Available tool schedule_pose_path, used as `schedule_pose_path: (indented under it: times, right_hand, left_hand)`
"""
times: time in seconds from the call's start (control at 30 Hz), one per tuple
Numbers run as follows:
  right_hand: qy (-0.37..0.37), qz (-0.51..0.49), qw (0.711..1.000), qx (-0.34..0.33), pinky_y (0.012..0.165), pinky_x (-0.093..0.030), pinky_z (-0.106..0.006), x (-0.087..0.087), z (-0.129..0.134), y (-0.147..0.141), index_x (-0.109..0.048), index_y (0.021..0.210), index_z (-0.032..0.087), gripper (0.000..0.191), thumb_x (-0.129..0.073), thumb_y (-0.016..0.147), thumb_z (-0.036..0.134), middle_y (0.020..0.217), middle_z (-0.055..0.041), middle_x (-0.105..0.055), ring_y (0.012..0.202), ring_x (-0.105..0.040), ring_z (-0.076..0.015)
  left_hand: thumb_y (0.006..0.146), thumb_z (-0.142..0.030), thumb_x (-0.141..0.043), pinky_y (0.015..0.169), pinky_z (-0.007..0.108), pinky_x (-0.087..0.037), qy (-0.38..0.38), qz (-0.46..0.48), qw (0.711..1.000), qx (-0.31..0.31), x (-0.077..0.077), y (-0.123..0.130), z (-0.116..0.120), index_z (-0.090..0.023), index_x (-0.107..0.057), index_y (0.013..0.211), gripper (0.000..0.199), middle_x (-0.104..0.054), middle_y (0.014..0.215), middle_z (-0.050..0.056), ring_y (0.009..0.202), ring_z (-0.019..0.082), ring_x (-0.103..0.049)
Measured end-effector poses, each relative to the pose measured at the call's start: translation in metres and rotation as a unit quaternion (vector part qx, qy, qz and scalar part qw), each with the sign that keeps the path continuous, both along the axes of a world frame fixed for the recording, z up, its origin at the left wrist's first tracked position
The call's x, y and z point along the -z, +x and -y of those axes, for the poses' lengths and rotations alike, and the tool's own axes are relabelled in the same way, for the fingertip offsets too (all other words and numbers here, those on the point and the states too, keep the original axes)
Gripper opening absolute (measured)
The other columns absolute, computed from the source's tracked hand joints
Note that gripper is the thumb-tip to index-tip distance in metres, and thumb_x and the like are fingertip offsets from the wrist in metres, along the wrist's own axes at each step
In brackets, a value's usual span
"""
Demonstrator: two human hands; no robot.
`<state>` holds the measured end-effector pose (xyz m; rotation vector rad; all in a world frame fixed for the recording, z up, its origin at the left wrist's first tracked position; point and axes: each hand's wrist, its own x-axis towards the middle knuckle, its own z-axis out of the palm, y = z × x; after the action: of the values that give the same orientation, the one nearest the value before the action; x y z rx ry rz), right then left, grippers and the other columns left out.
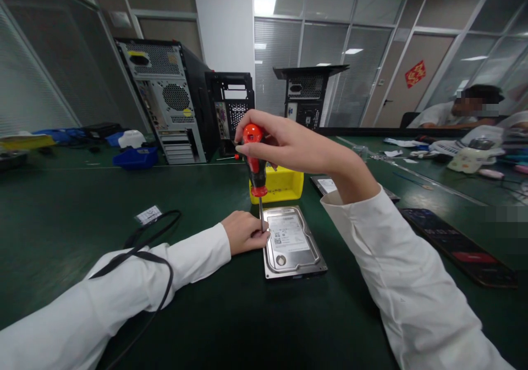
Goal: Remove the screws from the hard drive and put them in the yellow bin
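A silver hard drive [295,257] with a white label lies flat on the dark green table. My right hand [280,139] grips a red and black screwdriver [256,166] from above, fingers around the handle's top. The shaft points straight down to the drive's left edge. My left hand [245,232] rests on the table, closed against that same edge, thumb and fingers beside the screwdriver's tip. Those fingers hide the tip and whatever it touches. Just behind the drive stands a yellow bin [284,188] with small dark pieces inside.
Computer cases [196,100] stand along the back. A second hard drive [325,186] lies partly behind my right forearm. At right is a phone [457,243]. A black strap [154,254] crosses my left sleeve. A blue bin [136,158] sits back left; a person [457,109] sits far right.
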<state>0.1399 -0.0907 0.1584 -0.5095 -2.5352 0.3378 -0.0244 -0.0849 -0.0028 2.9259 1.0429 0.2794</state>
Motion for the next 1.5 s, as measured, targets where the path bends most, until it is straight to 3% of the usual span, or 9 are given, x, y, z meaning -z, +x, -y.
schedule_pose_path:
  times: [0.87,1.13,1.33,1.5]
  right_hand:
    - [0.077,0.002,0.997,0.026,0.071,-0.041,-0.024,0.001,-0.006,0.003,-0.052,0.105,0.011,0.03,-0.052,0.088,0.035,0.097,-0.0046,-0.056,0.082,-0.05,-0.0108]
    - [0.064,0.015,0.998,0.008,0.072,-0.042,-0.023,-0.002,-0.003,0.005,-0.05,0.106,0.01,0.028,-0.049,0.089,0.033,0.098,-0.0042,-0.055,0.083,-0.051,-0.0101]
    - [0.061,0.017,0.998,0.011,0.072,-0.042,-0.023,-0.002,-0.002,0.005,-0.05,0.106,0.009,0.028,-0.049,0.09,0.032,0.1,-0.0052,-0.055,0.083,-0.051,-0.01]
    - [0.064,0.014,0.998,0.017,0.073,-0.042,-0.024,-0.001,-0.002,0.005,-0.05,0.105,0.009,0.028,-0.049,0.09,0.033,0.099,-0.0045,-0.055,0.083,-0.05,-0.0101]
  left_hand:
    - [0.087,-0.032,-0.041,0.046,0.019,-0.029,-0.035,0.014,0.999,0.033,0.0,-0.004,-0.002,-0.018,-0.045,0.061,0.03,-0.05,0.051,-0.003,0.044,0.009,-0.046]
    - [0.081,-0.03,-0.044,0.047,0.019,-0.029,-0.047,0.016,0.997,0.057,0.0,-0.013,-0.003,-0.018,-0.05,0.066,0.021,-0.051,0.053,-0.004,0.047,0.01,-0.048]
    - [0.079,-0.029,-0.044,0.048,0.019,-0.029,-0.047,0.024,0.997,0.06,-0.002,-0.014,-0.001,-0.018,-0.045,0.063,0.02,-0.051,0.053,-0.003,0.047,0.01,-0.046]
    - [0.069,-0.023,-0.047,0.047,0.019,-0.028,-0.065,0.027,0.995,0.064,-0.006,-0.014,0.002,-0.02,-0.04,0.062,0.01,-0.045,0.051,-0.005,0.045,0.01,-0.041]
